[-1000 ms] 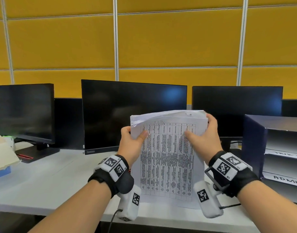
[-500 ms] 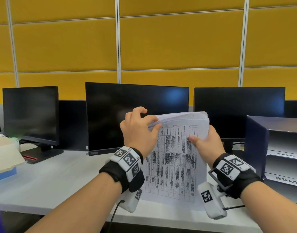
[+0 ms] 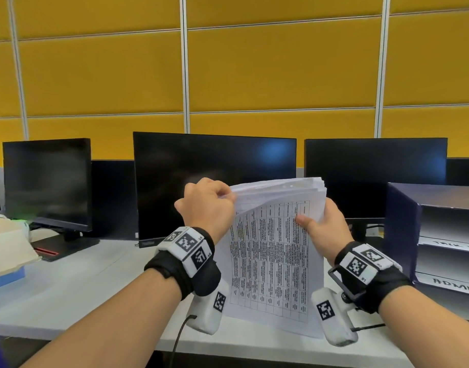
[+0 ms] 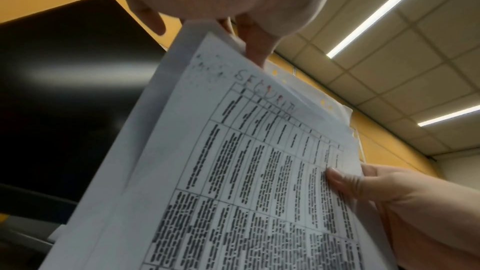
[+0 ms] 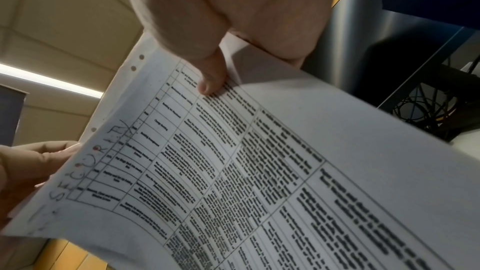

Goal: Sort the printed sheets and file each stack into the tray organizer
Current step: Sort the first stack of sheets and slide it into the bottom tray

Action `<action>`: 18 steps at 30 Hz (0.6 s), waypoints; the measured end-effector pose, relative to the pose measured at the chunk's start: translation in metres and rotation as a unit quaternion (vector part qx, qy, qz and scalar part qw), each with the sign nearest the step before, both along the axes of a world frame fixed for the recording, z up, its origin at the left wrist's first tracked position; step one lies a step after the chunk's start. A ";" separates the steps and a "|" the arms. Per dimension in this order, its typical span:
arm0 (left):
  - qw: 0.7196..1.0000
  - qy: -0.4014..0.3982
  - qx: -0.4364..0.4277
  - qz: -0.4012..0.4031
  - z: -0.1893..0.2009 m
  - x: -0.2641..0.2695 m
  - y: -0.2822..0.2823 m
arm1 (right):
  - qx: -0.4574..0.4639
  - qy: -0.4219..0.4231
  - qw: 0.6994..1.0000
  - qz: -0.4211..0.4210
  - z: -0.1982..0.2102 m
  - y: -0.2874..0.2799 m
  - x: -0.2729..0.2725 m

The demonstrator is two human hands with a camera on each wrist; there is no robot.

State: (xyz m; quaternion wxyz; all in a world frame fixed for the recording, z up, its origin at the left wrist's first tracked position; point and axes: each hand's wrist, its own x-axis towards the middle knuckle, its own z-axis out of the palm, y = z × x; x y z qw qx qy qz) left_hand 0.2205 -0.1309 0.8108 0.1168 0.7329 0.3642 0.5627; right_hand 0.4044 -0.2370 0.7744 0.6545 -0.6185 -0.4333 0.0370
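Observation:
A thick stack of printed sheets (image 3: pixel 275 251) stands upright over the desk, its front page a printed table with "SECURITY" handwritten along the top (image 4: pixel 265 93) (image 5: pixel 98 151). My right hand (image 3: pixel 321 227) grips the stack's right edge, thumb (image 5: pixel 210 81) pressed on the front page. My left hand (image 3: pixel 209 205) pinches the top left corner of the front sheets (image 4: pixel 233 36) and peels them off the rest. The dark blue tray organizer (image 3: pixel 403 229) stands at the right with labelled shelves; the lowest label reads "ADMIN".
Three dark monitors (image 3: pixel 214 181) line the back of the white desk (image 3: pixel 82 282). A cream and blue box (image 3: pixel 5 256) sits at the far left. A yellow panelled wall rises behind. Cables hang off the desk's front edge.
My left hand left the stack's left edge, rose to the top left corner and now pinches the front sheets, bending them forward. The right hand kept its hold.

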 end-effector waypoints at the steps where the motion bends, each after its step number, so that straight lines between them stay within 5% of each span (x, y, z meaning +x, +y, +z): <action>1: 1.000 -0.008 0.002 0.005 0.000 -0.002 0.000 | 0.000 0.002 1.000 0.001 0.000 0.000 0.000; 9: 0.993 -0.091 0.014 -0.071 -0.012 -0.010 0.013 | -0.001 0.006 1.000 -0.003 -0.001 0.000 0.001; 18: 0.987 -0.150 -0.024 -0.058 -0.027 -0.024 0.028 | -0.002 0.017 1.000 -0.007 -0.003 0.004 0.006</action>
